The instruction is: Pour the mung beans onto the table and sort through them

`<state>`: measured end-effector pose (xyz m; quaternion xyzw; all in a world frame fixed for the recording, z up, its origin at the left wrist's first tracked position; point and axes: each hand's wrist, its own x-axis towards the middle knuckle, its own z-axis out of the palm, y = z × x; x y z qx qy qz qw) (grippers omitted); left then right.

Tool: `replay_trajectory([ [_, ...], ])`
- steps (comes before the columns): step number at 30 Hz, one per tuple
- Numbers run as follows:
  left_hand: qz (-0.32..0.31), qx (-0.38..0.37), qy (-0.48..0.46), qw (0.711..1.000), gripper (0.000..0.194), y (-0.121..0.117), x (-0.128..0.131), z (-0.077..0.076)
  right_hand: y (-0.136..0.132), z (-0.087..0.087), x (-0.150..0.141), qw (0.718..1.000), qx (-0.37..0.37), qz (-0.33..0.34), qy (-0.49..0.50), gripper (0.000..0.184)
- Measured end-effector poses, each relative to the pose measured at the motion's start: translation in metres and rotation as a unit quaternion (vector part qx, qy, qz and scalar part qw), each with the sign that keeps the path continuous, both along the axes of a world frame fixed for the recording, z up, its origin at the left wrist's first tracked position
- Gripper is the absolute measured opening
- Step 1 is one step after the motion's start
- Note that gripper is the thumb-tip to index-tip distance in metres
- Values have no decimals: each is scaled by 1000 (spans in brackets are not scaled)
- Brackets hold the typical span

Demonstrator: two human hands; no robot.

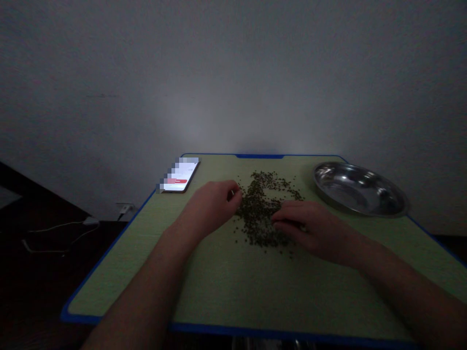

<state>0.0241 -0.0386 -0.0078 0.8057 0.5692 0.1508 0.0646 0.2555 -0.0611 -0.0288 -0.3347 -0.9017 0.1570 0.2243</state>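
Small dark beans or seeds [260, 206] lie spread in a loose patch on the pale green table [233, 287]. At the patch's left edge is my left hand [219, 201], its thumb and forefinger curled together in a pinch. My right hand [310, 226] reaches in from the right, fingers closed together with the tips at the beans. Whatever sits between the fingertips of either hand is too small to make out. A shiny metal basin [361, 189] stands to the right, beyond my right hand and apart from it.
A phone [182, 176] with a lit screen lies at the table's far left edge. The table has a blue rim [260, 156] and stands close to a grey wall [233, 78]. White cables [91, 222] and a wall plug are at the left, below table height.
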Motion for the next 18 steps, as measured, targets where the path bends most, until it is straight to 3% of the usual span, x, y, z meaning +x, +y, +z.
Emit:
replay_trajectory([
  [11,0,-2,-4,1000,28,0,0,0,6,-6,2,998,39,-37,-14,19],
  [18,-2,-1,-8,1000,28,-1,0,-1,-1,-1,-1,1000,7,2,-2,15],
])
